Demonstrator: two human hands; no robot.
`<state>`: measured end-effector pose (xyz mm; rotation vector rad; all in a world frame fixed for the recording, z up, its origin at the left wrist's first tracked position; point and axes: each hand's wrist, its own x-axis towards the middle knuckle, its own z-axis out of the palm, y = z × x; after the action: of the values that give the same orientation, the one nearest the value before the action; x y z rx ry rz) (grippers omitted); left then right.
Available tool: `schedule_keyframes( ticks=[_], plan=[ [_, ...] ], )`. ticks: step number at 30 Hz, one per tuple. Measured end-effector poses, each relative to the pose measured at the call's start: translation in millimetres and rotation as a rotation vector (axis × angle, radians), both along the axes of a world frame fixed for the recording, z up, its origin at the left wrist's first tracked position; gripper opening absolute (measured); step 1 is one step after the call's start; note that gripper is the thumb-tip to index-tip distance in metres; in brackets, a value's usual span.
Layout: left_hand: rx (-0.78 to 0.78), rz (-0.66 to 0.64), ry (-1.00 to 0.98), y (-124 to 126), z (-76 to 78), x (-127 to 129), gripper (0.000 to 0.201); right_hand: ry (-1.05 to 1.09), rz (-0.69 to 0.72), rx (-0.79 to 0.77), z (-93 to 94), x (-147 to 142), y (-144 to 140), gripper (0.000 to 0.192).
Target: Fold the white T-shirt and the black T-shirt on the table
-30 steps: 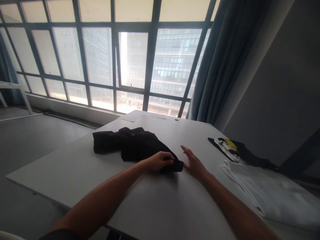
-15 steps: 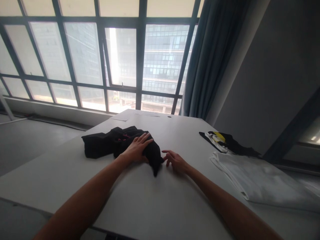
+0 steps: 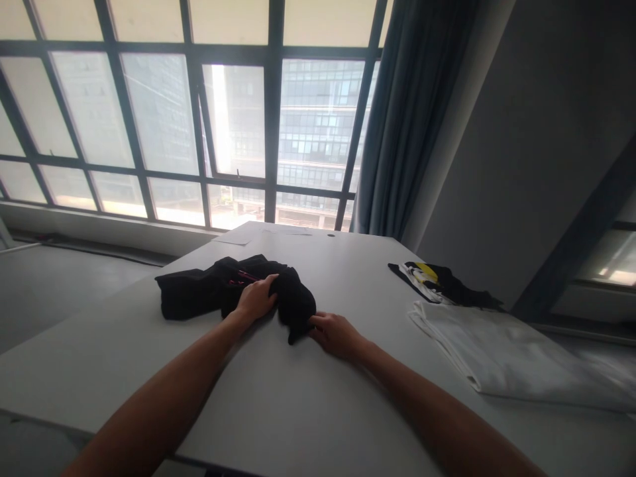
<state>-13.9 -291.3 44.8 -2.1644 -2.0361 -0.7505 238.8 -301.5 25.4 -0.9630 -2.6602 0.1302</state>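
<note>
A crumpled black garment (image 3: 191,291) with a small pink print lies on the white table (image 3: 278,404); its exact kind does not show. My left hand (image 3: 257,299) is closed on the middle of it, the fingertips hidden in the folds. At the garment's right end, my right hand (image 3: 335,333) pinches the edge between thumb and fingers. A dark corner of cloth hangs down between the two hands.
To the right lie a folded white cloth (image 3: 527,358) and, behind it, a black garment with yellow and white print (image 3: 437,278). Paper sheets (image 3: 231,241) rest near the far edge. Beyond are windows (image 3: 233,119) and a blue-grey curtain (image 3: 397,119).
My left hand has gone from lying spread on the garment to gripping it. My right hand, earlier with its index finger stretched out, has closed on the garment's right edge.
</note>
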Motion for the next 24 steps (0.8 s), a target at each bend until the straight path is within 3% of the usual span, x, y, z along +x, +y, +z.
schedule_keyframes(
  ticks=[2,4,7,10,13,15,18,21,24],
  plan=[
    [0.041,-0.12,-0.031,-2.4,-1.8,5.9,0.054,-0.081,-0.056,0.057,3.7,10.5,11.8,0.017],
    [0.044,-0.27,-0.043,-4.9,-2.9,10.7,0.056,-0.169,-0.215,0.099,9.4,34.9,29.5,0.019],
    [-0.007,-0.437,-0.022,-7.4,-2.5,13.6,0.07,-0.195,-0.661,0.163,14.7,95.2,59.5,0.022],
    [-0.084,-0.464,0.018,-6.6,-0.8,11.1,0.085,-0.078,-1.056,0.233,8.3,158.2,82.2,0.025],
    [-0.125,-0.484,0.069,-3.8,0.9,4.5,0.079,0.088,-1.236,0.136,-4.2,190.7,94.2,0.032],
    [-0.15,-0.529,0.091,-2.1,2.5,-1.4,0.076,0.187,-1.235,0.156,-9.2,191.6,97.7,0.041],
    [-0.236,-0.541,0.123,-0.6,7.0,-10.5,0.076,0.291,-1.101,0.36,-7.0,173.7,97.5,0.051],
    [-0.272,-0.477,0.155,-0.2,11.9,-18.3,0.061,0.33,-0.834,0.469,1.2,147.2,90.6,0.047],
    [-0.228,-0.413,0.138,0.4,13.6,-25.5,0.056,0.241,-0.476,0.377,3.2,118.7,79.8,0.043]
  ],
)
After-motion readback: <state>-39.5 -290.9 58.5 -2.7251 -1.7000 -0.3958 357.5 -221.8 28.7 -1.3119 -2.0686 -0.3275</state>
